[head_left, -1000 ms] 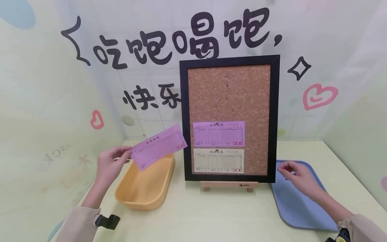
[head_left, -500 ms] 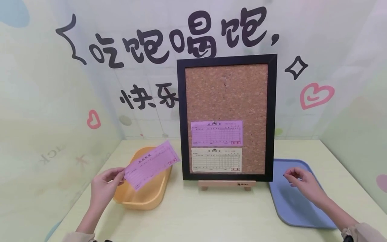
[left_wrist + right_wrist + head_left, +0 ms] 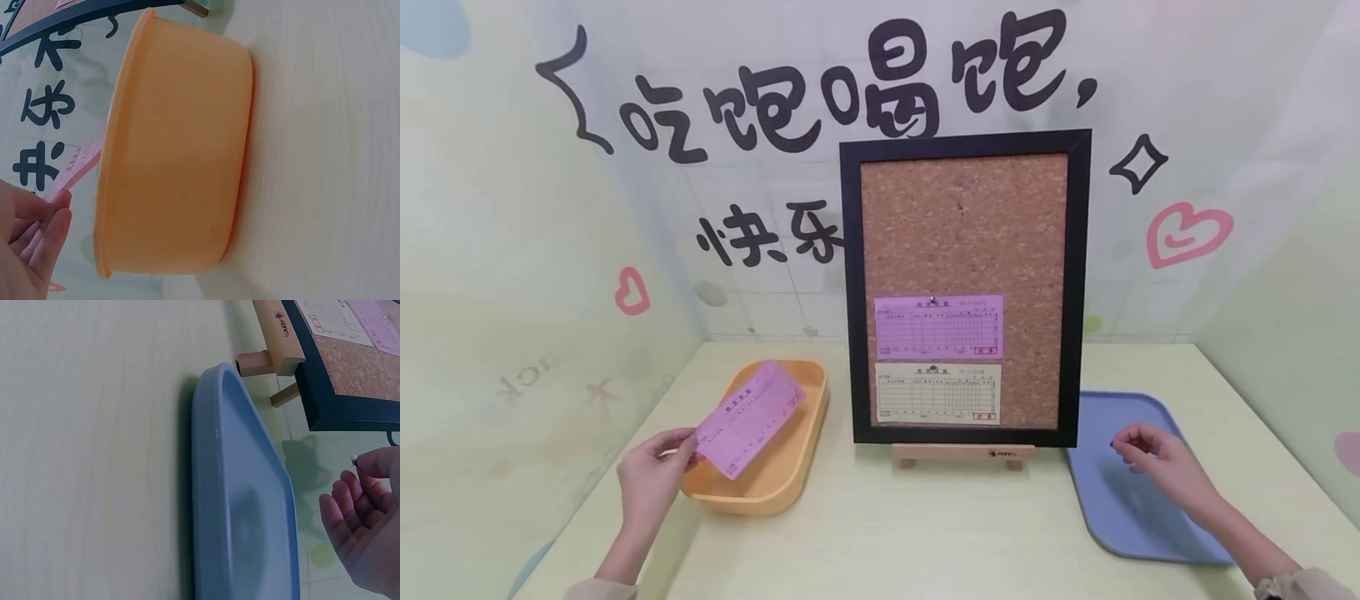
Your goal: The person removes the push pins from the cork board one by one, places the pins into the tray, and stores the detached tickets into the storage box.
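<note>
My left hand [image 3: 688, 446] pinches a loose pink form slip [image 3: 748, 417] by its lower corner and holds it tilted over the orange tub [image 3: 775, 500]. The left wrist view shows the tub's outer wall [image 3: 181, 156], my left fingertips [image 3: 62, 201] and an edge of the pink slip [image 3: 78, 165]. My right hand [image 3: 1129, 443] hovers over the blue tray [image 3: 1127, 517] with its fingers curled. Its thumb and forefinger pinch a tiny pale pin [image 3: 354, 460]. Between my hands a black-framed cork board [image 3: 962, 225] stands upright, with a pink slip [image 3: 938, 327] and a cream slip [image 3: 937, 393] pinned on it.
The cork board rests on a small wooden stand [image 3: 962, 452] at the middle of the pale table [image 3: 925, 542]. Decorated walls close in the back and both sides. From the right wrist I see the blue tray's rim [image 3: 237, 506] beside the stand [image 3: 278, 331].
My left hand has lowered the loose pink slip down and to the left, over the orange tub. My right hand has drifted a little to the right and down above the blue tray.
</note>
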The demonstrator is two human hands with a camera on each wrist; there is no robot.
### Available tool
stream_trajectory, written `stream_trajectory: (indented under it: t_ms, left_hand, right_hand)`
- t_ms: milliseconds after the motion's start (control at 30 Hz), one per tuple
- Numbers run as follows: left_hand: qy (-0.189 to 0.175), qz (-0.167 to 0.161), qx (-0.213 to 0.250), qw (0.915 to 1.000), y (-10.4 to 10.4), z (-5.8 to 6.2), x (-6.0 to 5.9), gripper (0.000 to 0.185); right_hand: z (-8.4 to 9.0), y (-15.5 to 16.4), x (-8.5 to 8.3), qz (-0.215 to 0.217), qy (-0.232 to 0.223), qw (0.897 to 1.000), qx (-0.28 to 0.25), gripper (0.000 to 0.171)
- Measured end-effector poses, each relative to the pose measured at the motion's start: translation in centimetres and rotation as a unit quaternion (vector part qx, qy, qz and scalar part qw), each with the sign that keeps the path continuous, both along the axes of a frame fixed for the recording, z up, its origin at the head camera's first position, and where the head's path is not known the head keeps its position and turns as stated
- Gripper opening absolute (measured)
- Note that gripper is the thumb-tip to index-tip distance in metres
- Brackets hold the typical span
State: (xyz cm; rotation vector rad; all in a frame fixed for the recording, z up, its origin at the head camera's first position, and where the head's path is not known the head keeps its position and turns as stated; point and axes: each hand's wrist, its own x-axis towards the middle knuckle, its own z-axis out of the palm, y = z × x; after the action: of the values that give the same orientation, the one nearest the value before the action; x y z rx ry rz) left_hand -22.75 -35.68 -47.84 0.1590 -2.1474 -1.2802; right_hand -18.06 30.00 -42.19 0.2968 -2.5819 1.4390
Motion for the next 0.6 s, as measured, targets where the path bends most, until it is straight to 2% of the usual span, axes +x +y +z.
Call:
stream_trajectory:
  t_ms: [133,200,267,400,600]
  left_hand:
    - [-0.031,-0.015,-0.02,0.9992,3.8,4.1,1.9,0.016]
    - [-0.047,-0.007,-0.036,0.9982,5.6,6.2,2.9,0.015]
    - [-0.064,0.001,-0.047,0.9969,6.8,7.3,3.5,0.013]
    - [-0.091,0.017,-0.061,0.9938,8.0,8.0,3.8,0.012]
    - [-0.111,0.013,-0.076,0.9909,8.6,7.3,4.1,0.013]
  right_hand:
    - [-0.3,-0.1,0.1,0.008,-0.012,1.0,-0.003,0.014]
    - [-0.4,-0.3,0.1,0.013,-0.021,1.0,-0.001,0.015]
    - [-0.4,-0.4,0.2,0.016,-0.031,0.999,0.003,0.016]
    - [-0.5,-0.6,0.3,0.019,-0.039,0.999,0.002,0.017]
    - [-1.2,-0.5,0.4,0.039,-0.01,0.999,0.011,0.011]
